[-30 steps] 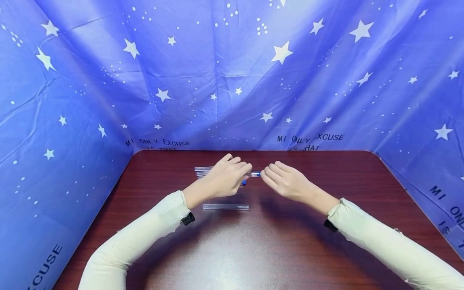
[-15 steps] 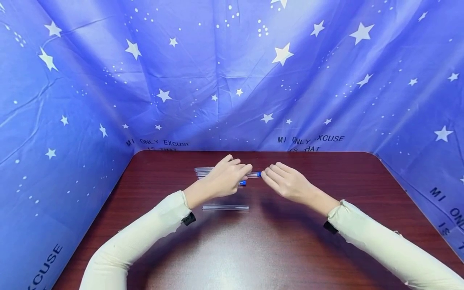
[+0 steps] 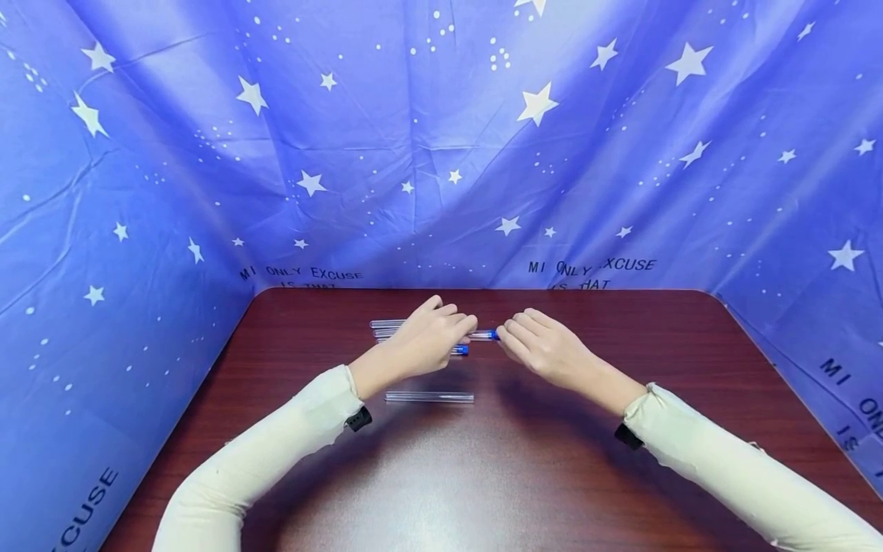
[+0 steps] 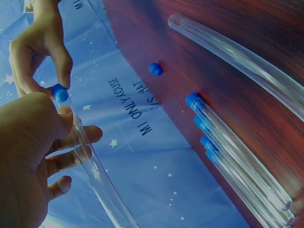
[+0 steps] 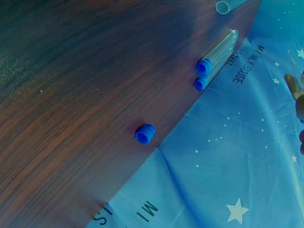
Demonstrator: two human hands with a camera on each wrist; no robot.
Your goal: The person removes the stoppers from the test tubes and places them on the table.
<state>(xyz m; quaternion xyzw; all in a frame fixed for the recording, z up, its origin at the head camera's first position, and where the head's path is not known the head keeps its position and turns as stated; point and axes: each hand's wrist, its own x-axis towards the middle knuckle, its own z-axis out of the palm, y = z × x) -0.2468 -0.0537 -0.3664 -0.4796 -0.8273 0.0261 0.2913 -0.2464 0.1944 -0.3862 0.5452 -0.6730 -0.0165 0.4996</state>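
Observation:
My left hand [image 3: 422, 339] holds a clear test tube [image 4: 105, 183] near its mouth, with thumb and index finger around it and the other fingers spread. A blue stopper [image 4: 60, 92] sits at the tube's mouth, pinched by the thumb and fingers of my right hand [image 3: 546, 346]. The held tube is above the table. Below it lie several clear test tubes [image 4: 237, 152] side by side, with blue stoppers at their mouths. In the head view my left hand partly covers them. Only the edge of the left hand [image 5: 299, 102] shows in the right wrist view.
One test tube without a stopper [image 3: 429, 397] lies on the dark red table [image 3: 428, 475], nearer the person. A loose blue stopper [image 5: 145, 134] lies near the table's far edge. Blue star-patterned cloth [image 3: 414, 153] hangs behind and at both sides.
Both hands stay almost in place at the tube's mouth. The stopper end of the held tube sits very slightly lower in the head view. The tubes on the table have not moved.

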